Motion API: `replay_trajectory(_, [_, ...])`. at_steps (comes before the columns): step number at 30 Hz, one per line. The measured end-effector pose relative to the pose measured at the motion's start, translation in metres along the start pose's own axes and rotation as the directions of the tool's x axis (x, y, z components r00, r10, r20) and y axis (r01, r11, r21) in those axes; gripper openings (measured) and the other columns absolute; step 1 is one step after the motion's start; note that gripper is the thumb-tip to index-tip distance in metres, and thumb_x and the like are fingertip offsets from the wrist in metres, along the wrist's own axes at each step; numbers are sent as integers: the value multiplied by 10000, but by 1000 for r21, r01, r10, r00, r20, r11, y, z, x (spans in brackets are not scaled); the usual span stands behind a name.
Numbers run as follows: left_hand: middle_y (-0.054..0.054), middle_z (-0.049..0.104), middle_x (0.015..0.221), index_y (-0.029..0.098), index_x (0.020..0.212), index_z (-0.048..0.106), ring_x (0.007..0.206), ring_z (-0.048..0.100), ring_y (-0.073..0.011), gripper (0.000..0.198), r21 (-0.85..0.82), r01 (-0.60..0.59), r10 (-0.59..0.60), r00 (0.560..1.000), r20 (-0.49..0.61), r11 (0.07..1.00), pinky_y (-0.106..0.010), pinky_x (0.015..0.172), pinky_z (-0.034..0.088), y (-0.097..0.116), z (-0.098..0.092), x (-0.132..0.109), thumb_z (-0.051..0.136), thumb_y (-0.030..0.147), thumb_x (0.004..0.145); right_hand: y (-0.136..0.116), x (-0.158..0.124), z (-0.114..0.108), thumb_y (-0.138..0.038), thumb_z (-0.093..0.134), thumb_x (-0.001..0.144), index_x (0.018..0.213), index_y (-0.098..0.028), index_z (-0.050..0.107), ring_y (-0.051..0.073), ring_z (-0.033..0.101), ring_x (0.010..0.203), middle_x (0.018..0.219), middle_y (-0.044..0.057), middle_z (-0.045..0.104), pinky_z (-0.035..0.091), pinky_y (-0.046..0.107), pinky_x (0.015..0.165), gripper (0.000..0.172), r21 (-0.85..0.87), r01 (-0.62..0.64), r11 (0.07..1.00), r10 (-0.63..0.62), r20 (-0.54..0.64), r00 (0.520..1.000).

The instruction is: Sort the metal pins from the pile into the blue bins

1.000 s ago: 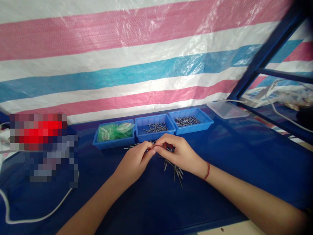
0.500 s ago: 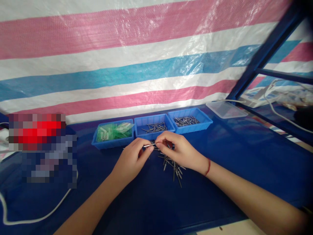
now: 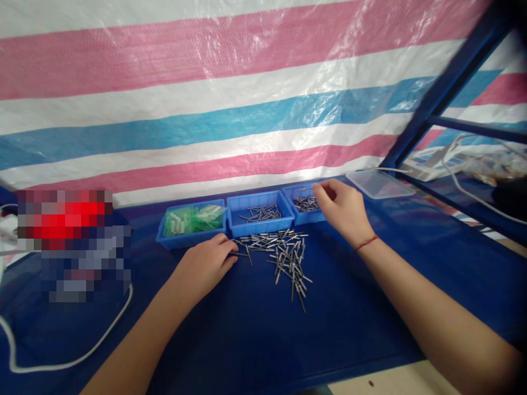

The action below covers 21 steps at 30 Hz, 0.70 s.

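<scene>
From rivet pile (image 3: 288, 257): 10 o'clock bin (image 3: 181, 241), green packets (image 3: 193, 220) | 11 o'clock bin (image 3: 262, 226), scattered rivets (image 3: 265, 213) | 1 o'clock bin (image 3: 312, 218), denser rivets (image 3: 304, 204); right hand (image 3: 341, 207) above, pinching one rivet (image 3: 307, 189) | left hand (image 3: 213, 258) at 9 o'clock, grip unclear

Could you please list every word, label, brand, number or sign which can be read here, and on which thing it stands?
None can be read.
Green packets in the leftmost blue tray: any print is too small to read.
Loose metal pins: no marking can be made out.
Pixelated patch at the left: nothing legible.
</scene>
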State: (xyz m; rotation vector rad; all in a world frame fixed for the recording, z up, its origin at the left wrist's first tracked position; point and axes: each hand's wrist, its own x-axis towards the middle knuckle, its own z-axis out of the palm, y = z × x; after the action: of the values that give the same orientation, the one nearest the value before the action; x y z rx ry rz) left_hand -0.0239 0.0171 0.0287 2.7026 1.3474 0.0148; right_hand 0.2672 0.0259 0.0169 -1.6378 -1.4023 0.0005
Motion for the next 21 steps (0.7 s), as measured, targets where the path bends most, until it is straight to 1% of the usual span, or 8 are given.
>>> replay_trajectory(3, [-42,615,1010,232,951,634,849,637,-198,179,14,17,-17,1000,6,1000,-285,735,470,0,3,1,464,272,913,-4,-3,0,-387,527,858,779,-175,622,145,497,507,554,-7,550,333,277,517,246,0,33,999,-33,1,999])
replay_trajectory(6, [-39,621,963,217,905,617,811,628,-190,177,-33,34,-34,999,-5,999,-277,705,451,0,3,2,449,272,919,-17,-14,4,-315,521,867,784,-175,627,133,502,539,599,-6,562,363,271,556,194,93,159,983,-168,99,981])
replay_trajectory(8, [-32,631,927,211,889,606,812,619,-190,173,-136,20,-22,1000,-10,991,-281,717,442,0,2,2,449,280,918,-28,-24,8,-260,516,868,757,-175,619,127,504,575,640,1,569,376,266,582,173,194,249,949,-287,207,935])
replay_trajectory(10, [-19,640,895,206,890,597,806,609,-180,174,-281,-16,9,1000,-26,960,-277,731,436,2,1,4,453,299,917,-38,-35,13,-214,526,857,736,-176,605,120,495,597,658,-1,554,379,258,593,150,298,311,902,-399,305,865])
replay_trajectory(12, [-7,644,886,199,910,587,772,596,-160,179,-424,-47,28,998,-51,904,-263,724,430,7,1,5,453,317,918,-47,-46,17,-192,557,837,738,-176,599,111,480,605,664,-7,535,375,248,588,108,378,331,864,-468,366,804])
replay_trajectory(13, [-2,644,889,195,920,580,754,589,-149,181,-482,-56,27,997,-66,874,-254,716,427,11,2,6,451,322,920,-50,-51,18,-193,573,830,748,-175,598,108,476,609,674,-7,532,374,243,585,88,410,323,853,-483,384,787])
replay_trajectory(15, [5,640,882,190,930,572,727,574,-135,183,-560,-64,10,995,-99,826,-242,696,418,18,5,7,455,330,919,-56,-59,19,-213,586,834,765,-173,597,102,465,606,686,-6,530,372,237,571,80,458,276,845,-472,396,788])
replay_trajectory(21, [21,624,814,185,927,551,665,549,-116,158,-624,-57,-57,985,-162,779,-230,648,397,30,11,7,493,330,904,-62,-65,17,-277,570,860,752,-172,580,96,430,561,671,-6,532,350,243,525,151,501,66,863,-307,417,856])
